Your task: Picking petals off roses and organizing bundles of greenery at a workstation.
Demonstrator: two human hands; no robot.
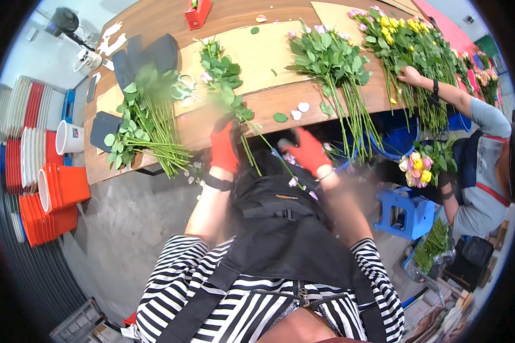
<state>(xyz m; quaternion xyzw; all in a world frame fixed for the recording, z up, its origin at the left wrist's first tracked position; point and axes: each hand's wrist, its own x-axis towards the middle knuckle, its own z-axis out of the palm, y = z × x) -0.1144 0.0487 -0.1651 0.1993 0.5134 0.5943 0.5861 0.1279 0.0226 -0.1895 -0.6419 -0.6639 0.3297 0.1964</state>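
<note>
My left hand [225, 145], in a red glove with a black palm side, is closed round rose stems at the table's front edge. Leafy pink roses [222, 77] lie from there up the table, and their stems hang past the edge over my lap. My right hand [306, 151], gloved alike, is curled just right of a long slanting stem [270, 144]. Its fingers bend away from view, so what lies in them is hidden. Loose petals [293, 182] lie on my black apron [286, 240]. A leafy bundle of stems [154, 123] lies to the left.
Green-handled scissors [184, 87] and a red tape dispenser [197, 14] are on the wooden table [171, 23]. Another pink rose bunch [331, 60] lies right. At far right a co-worker [479, 166] holds a mixed bouquet [420, 167]. Orange buckets [63, 186] and a blue stool [405, 214] flank me.
</note>
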